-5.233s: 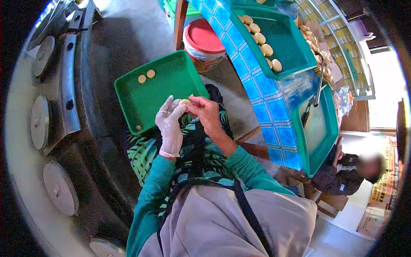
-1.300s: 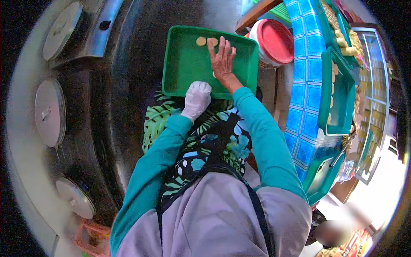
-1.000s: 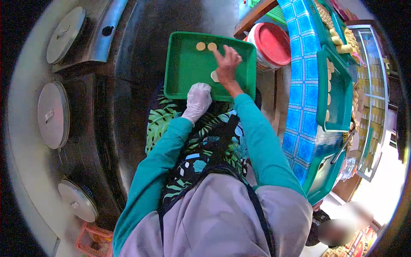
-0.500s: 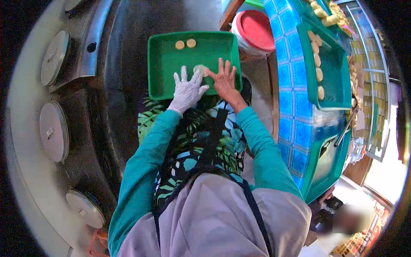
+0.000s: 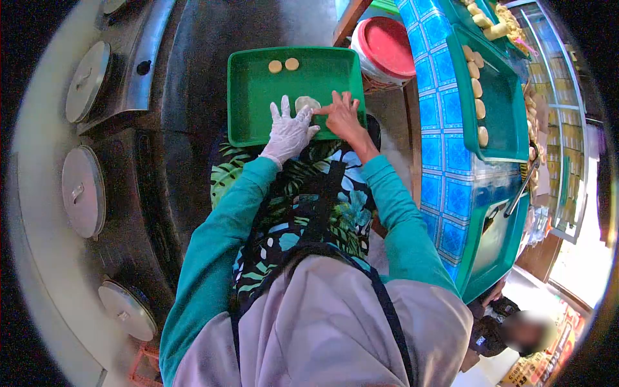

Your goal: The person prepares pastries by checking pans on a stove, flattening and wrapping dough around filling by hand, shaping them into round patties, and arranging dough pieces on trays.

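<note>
A pale, flattened round of dough [image 5: 307, 103] lies in the green tray [image 5: 248, 132], which rests by my lap. My left hand [image 5: 289, 134], in a thin white glove, is open with its fingers spread, the fingertips at the lower left edge of the dough. My right hand [image 5: 346, 120] is bare and open; one finger points left to the dough's right lower edge, and the others are partly bent. Two small tan dough discs [image 5: 284, 65] sit near the tray's far side.
On the right, a blue tiled counter [image 5: 433, 187] carries a second green tray [image 5: 496, 122] with several dough pieces. A lidded bucket [image 5: 385, 48] with a red top stands beyond my tray. Several round metal lids [image 5: 84, 191] line the left. Another person [image 5: 493, 332] is at lower right.
My right hand has drawn its fingers in from a wider spread. The dough shows more fully between my hands. The tray appears shifted slightly right and up in view.
</note>
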Tool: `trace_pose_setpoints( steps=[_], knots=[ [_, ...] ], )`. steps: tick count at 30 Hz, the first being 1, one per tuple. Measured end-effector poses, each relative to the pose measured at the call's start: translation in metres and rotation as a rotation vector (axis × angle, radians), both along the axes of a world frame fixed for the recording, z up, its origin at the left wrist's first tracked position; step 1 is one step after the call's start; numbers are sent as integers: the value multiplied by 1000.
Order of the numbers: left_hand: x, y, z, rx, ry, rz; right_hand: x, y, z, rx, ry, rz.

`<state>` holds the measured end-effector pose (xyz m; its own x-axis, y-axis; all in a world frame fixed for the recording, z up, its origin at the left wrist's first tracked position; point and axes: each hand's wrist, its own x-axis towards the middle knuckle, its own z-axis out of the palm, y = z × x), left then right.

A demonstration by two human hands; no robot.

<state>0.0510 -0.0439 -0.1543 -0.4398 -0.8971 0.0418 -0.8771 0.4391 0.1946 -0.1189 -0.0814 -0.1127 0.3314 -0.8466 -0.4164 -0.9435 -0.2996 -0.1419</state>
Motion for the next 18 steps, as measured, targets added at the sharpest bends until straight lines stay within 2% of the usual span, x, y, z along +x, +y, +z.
trace_pose_setpoints(
  steps=[1, 3, 6, 10, 12, 16, 18],
  knots=[
    [-1, -4, 5, 17, -37, -13, 2, -2, -4, 2, 1, 5],
    [-2, -6, 7, 36, -76, -16, 8, -6, -21, -362, -178, -42],
    [0, 4, 0, 1, -2, 29, 12, -10, -46, -476, -124, 55],
    [12, -6, 2, 2, 0, 47, 7, -18, -39, -341, -64, 48],
    [20, -2, 1, 18, 5, 27, 4, -11, -43, -393, -55, 126],
    [28, -5, 1, 42, -47, -11, 2, -12, -45, -401, -35, 103],
    [28, -2, 0, 51, -1, 2, 8, -5, -46, -515, -76, 189]
  ],
)
